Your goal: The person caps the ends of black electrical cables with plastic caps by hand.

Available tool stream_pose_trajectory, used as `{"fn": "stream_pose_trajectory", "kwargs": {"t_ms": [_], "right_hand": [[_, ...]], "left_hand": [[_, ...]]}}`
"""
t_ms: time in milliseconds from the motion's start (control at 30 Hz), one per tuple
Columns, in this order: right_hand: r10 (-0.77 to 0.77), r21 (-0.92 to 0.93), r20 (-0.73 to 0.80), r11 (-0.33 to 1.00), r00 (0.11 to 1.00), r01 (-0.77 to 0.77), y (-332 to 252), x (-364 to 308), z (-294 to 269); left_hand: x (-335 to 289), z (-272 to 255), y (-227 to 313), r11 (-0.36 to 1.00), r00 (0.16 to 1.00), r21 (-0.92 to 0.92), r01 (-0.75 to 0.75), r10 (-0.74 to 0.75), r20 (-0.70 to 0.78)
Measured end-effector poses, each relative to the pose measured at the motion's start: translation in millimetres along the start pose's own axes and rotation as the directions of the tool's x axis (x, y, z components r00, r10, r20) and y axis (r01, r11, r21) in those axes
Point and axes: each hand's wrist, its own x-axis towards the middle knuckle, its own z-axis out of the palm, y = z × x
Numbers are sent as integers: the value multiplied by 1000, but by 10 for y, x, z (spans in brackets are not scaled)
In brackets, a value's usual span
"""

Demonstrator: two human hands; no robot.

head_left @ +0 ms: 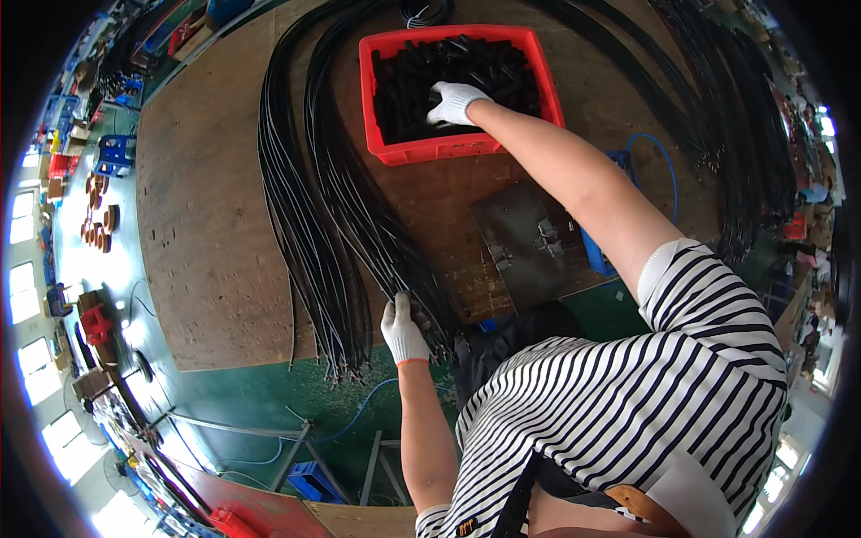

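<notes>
My right hand (457, 104), in a white knit glove, reaches into a red plastic bin (467, 151). Its thumb and fingers are apart over the heap of short black tubular pieces (408, 85); the fingertips are partly lost among them. Lower down, my left hand (405, 332), gloved the same way, is closed at the lower end of a long bundle of black cables (372, 235). How many cables it grips I cannot make out. A second bundle of black cables (296, 224) lies to its left, its ends hanging past the table edge.
Both bundles lie on a worn brown wooden table (206, 233). Right of centre rests a dark metal plate (520, 238) with small hinge-like fittings. More black cables (717, 117) drape along the right side. A thin blue hose (668, 161) curves beside my right arm.
</notes>
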Motion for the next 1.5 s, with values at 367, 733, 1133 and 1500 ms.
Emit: {"fn": "stream_pose_trajectory", "kwargs": {"t_ms": [367,733,1133,1500], "right_hand": [[49,228,-72,973,996,-31,56,-28,268],[252,977,-141,192,957,94,254,119,5],[-190,952,216,-177,958,-250,-469,-1373,62],[-284,789,438,576,853,-214,-348,-2735,1154]], "left_hand": [[23,-31,-38,1000,999,-18,9,-10,-34],[15,-28,44,999,998,-39,-13,10,-60],[88,-132,114,926,977,-323,195,-157,141],[174,-253,80,987,950,-41,156,-138,280]]}}
